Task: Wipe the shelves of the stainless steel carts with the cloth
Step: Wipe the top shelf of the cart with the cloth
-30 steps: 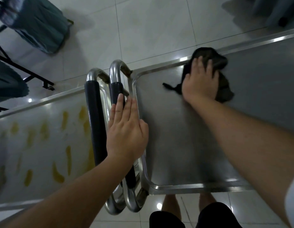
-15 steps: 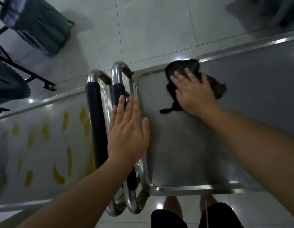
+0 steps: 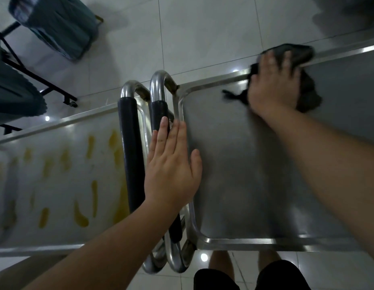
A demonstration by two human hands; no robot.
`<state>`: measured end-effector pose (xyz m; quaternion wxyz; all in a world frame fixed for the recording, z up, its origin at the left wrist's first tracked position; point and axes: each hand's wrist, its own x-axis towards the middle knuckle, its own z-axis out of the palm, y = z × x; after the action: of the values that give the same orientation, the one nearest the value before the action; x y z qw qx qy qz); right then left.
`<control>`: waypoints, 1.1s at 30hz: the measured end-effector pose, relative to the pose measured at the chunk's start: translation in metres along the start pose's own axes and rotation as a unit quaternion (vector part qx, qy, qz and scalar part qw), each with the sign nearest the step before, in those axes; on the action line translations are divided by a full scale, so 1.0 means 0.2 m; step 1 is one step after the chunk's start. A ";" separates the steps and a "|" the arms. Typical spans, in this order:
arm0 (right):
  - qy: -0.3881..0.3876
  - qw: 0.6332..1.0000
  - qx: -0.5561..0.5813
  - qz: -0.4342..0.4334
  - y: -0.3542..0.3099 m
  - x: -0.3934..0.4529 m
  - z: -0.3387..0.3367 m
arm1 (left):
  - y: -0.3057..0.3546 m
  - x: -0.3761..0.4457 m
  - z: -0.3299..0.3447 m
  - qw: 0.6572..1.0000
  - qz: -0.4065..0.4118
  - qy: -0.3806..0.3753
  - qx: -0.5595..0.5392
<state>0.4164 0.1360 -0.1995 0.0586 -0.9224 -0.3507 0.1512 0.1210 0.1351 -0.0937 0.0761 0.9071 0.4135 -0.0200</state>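
From the head camera we look down on two stainless steel carts set handle to handle. Our right hand presses the dark cloth flat on the right cart's top shelf, at its far rim — fingers spread and straight over the cloth, which bunches out past them. Our left hand lies flat on the right cart's black-padded handle, fingers straight and together. The left cart's shelf carries yellow smears — its handle lies just beside ours.
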 end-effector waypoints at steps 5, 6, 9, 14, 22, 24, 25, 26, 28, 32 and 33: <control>-0.062 0.965 -0.040 -0.253 -0.56 -0.22 0.13 | 0.01 0.00 -0.01 1.000 -0.003 -0.001 0.006; -0.072 0.955 -0.048 -0.285 -0.63 -0.27 0.16 | 0.01 0.01 -0.01 1.000 -0.001 -0.002 0.007; -0.100 0.943 -0.047 -0.315 -0.67 -0.37 0.22 | 0.00 0.01 -0.01 1.000 -0.005 -0.011 0.010; -0.129 0.900 -0.045 -0.413 -0.48 -0.70 0.26 | 0.01 0.00 -0.01 1.000 0.000 -0.012 0.010; -0.180 0.872 -0.025 -0.454 -0.05 -1.57 0.45 | 0.01 0.01 -0.01 1.000 -0.009 -0.003 0.007; -0.184 0.877 -0.031 -0.443 0.05 -1.68 0.45 | 0.02 0.00 -0.01 1.000 -0.012 -0.001 0.008; -0.176 0.883 -0.033 -0.435 0.10 -1.69 0.43 | 0.02 0.00 -0.01 1.000 -0.012 0.000 0.008; -0.165 0.887 -0.034 -0.430 0.15 -1.68 0.41 | 0.02 0.00 -0.02 1.000 -0.011 0.001 0.007; -0.145 0.892 -0.040 -0.427 0.31 -1.63 0.37 | 0.01 -0.01 -0.02 1.000 -0.008 0.005 0.006; -0.096 0.928 -0.067 -0.355 0.81 -1.53 0.27 | 0.01 0.00 0.00 1.000 -0.011 0.013 0.004; -0.082 0.942 -0.071 -0.319 0.95 -1.51 0.24 | 0.01 0.00 0.01 1.000 -0.012 0.013 0.006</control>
<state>0.3067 -0.2069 -0.2129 0.0092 -0.7484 -0.6400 0.1739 0.1219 0.1332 -0.0952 0.0652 0.9028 0.4249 -0.0115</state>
